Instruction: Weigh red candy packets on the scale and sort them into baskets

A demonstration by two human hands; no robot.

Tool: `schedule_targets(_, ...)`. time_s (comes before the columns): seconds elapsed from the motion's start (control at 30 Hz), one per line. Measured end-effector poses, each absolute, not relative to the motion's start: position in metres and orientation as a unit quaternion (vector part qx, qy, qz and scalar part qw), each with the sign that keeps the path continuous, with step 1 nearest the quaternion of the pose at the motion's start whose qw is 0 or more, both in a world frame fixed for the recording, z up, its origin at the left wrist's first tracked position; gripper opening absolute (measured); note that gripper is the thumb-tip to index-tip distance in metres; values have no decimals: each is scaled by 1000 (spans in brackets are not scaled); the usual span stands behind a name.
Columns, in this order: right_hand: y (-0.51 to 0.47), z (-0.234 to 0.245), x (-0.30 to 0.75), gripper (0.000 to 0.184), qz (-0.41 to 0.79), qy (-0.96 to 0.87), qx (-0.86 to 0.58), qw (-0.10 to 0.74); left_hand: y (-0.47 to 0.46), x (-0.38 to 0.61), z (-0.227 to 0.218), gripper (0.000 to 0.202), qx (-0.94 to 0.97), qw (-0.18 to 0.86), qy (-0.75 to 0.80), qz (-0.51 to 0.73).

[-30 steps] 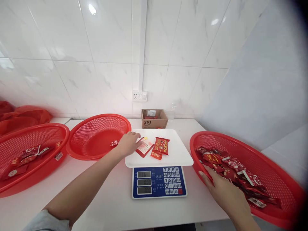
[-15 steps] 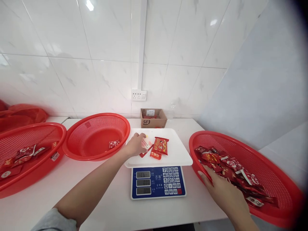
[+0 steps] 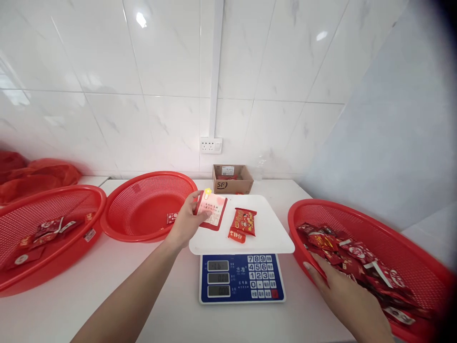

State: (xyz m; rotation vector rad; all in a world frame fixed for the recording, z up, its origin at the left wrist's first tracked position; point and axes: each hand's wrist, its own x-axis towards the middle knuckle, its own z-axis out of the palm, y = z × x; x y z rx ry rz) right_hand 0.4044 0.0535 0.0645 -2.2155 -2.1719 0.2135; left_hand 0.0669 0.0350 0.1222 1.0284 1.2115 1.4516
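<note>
My left hand point(image 3: 186, 220) pinches a flat red-and-white packet point(image 3: 212, 210) and holds it lifted just above the left side of the white scale tray point(image 3: 266, 234). Two small red snack packets point(image 3: 242, 224) lie on the tray's middle. The blue-faced scale point(image 3: 243, 284) shows digits on its displays. My right hand point(image 3: 341, 295) rests inside the right red basket point(image 3: 400, 247), fingers flat among several red packets point(image 3: 353, 255); its palm side is hidden.
A middle red basket point(image 3: 143, 190) holds one small packet point(image 3: 172, 218). A left red basket point(image 3: 21, 214) holds several packets. A small cardboard box point(image 3: 232, 178) sits against the tiled wall below a socket point(image 3: 211, 145). Red bags point(image 3: 35, 174) lie at far left.
My left hand has picked the flat packet off the tray and raised it. My right hand has stayed in the right basket.
</note>
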Motion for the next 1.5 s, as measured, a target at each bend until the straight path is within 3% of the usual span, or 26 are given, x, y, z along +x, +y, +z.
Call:
schedule_targets(0.3,54,64,405,62,69,-699,-711,22,24,61,123,37,353,508,485,619)
schedule_targets(0.6,56,62,406,61,80,-701,-709,15,19,54,121,40,383,437,505,638)
schedule_targets(0.87,55,61,405,59,63,-711,-699,34,17,9,128,35,397,169,673,601)
schedule_targets(1.07,53,66,403,59,71,-702,-708,23,17,-35,122,42,439,10,830,344)
schedule_targets(1.2,52,67,403,57,62,-707,-704,28,28,-15,120,47,539,-62,795,272)
schedule_targets(1.33,52,68,401,58,56,-705,-707,17,47,51,118,41,697,66,665,261)
schedule_targets(1.43,51,70,400,59,56,-701,-711,0,62,98,116,50,798,158,558,161)
schedule_targets(1.5,51,70,399,58,52,-704,-708,-7,70,118,114,59,822,160,540,85)
